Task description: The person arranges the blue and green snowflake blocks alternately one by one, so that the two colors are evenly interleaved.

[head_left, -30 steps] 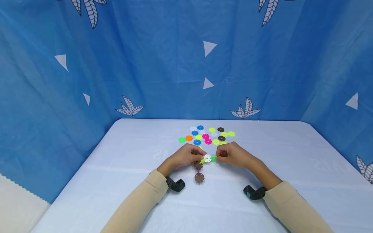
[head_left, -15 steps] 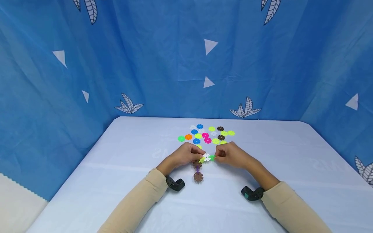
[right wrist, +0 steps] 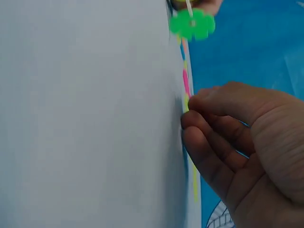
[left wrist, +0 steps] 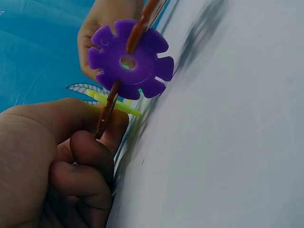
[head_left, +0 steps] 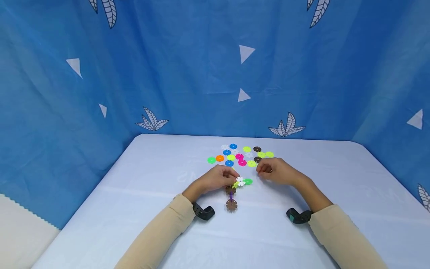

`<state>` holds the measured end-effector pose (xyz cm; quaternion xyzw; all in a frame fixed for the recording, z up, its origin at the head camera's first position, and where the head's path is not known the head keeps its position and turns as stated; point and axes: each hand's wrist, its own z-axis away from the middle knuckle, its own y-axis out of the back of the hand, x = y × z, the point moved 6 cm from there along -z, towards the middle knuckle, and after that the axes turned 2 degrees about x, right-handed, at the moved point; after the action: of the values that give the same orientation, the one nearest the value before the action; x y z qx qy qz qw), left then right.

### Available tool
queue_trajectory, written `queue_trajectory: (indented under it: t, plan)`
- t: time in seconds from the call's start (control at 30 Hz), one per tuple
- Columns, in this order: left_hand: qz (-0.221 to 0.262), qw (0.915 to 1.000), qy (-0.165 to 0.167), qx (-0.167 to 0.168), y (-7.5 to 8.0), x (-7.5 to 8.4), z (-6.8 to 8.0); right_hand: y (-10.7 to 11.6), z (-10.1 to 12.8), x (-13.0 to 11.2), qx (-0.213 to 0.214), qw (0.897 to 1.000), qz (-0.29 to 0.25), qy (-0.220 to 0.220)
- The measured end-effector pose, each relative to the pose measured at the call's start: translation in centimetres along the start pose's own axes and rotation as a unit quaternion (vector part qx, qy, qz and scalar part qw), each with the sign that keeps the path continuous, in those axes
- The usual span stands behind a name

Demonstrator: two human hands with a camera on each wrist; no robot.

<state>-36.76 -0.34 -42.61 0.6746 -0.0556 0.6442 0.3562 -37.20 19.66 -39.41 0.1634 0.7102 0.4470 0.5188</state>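
Observation:
My left hand point(head_left: 216, 178) pinches a chain of interlocking flower-shaped plastic discs. In the head view a brown disc point(head_left: 231, 205) hangs at the near end, with a purple disc point(head_left: 231, 197) and a second brown disc point(head_left: 230, 189) above it. A yellow disc point(head_left: 236, 185), a white disc point(head_left: 240, 182) and a green disc point(head_left: 248, 181) run off to the right. Close up in the left wrist view, the purple disc point(left wrist: 107, 57) has brown discs slotted into it. My right hand point(head_left: 277, 171) holds nothing, its fingers loosely curled, a short way right of the green disc.
Loose discs lie beyond the hands on the white tabletop point(head_left: 168, 224), among them an orange disc point(head_left: 220, 158), a green one at the left, and several blue, pink, yellow, white and dark brown ones. A blue printed curtain point(head_left: 201, 74) stands behind the table.
My right hand has let go of the green disc and moved away to the right and slightly farther off. The left hand keeps its hold on the chain, almost in place.

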Motion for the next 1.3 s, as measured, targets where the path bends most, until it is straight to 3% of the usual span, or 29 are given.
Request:
queue_trajectory:
  t: [0.17,0.33,0.83,1.03,1.3]
  plan:
    - [-0.006,1.0000,0.001,0.007,-0.1,-0.1,-0.2,1.9,-1.0,2.7,0.036,0.998,0.018,-0.050]
    - [-0.007,0.9999,0.000,0.010,-0.3,-0.3,-0.3,2.5,-2.0,4.4,0.033,0.995,0.024,-0.092]
    - [-0.003,0.9999,0.000,0.017,-0.2,-0.1,0.0,1.3,-1.9,3.4,0.004,0.993,0.058,-0.099]
    - [0.001,0.9998,0.003,0.021,-0.3,-0.3,-0.1,1.2,-0.8,3.0,0.012,0.995,0.024,-0.094]
    - [-0.007,0.9996,0.005,0.025,-0.2,-0.4,-0.2,0.9,0.3,3.1,-0.002,0.991,-0.083,-0.104]
